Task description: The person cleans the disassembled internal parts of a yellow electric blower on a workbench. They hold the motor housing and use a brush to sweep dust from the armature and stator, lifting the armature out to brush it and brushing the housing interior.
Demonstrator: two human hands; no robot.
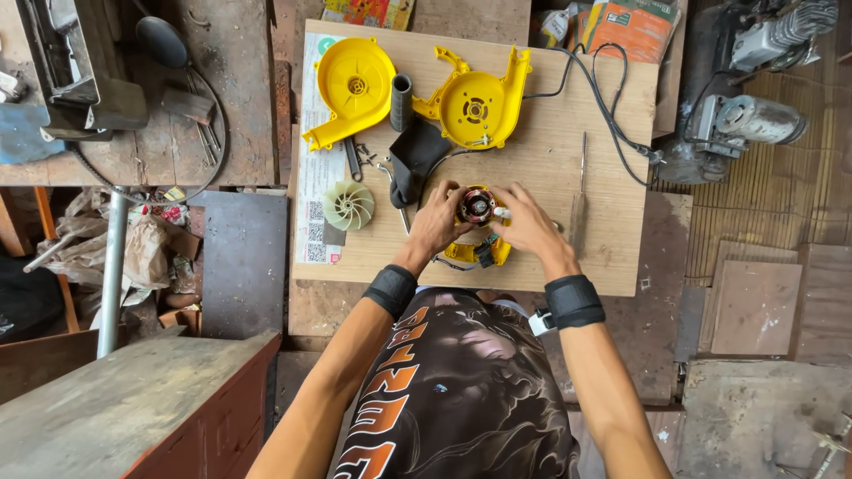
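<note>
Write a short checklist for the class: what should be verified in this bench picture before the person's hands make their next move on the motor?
1. Both hands on the motor: left hand and right hand grip its sides: ok.
2. Motor resting on the wooden board: ok.
3. Fan wheel lies apart from the hands: ok.
4. Yellow housing halves set aside: ok.
5. Screwdriver lies beside the right hand: ok.
6. Power cord unplugged: cannot tell.

A flat white printed sheet [318,168] with green corner and square code marks lies left of the fingers [446,200]. Beyond them: an orange-and-dark box [632,28] far right, a colourful yellow-red package [368,12] far left.
</note>
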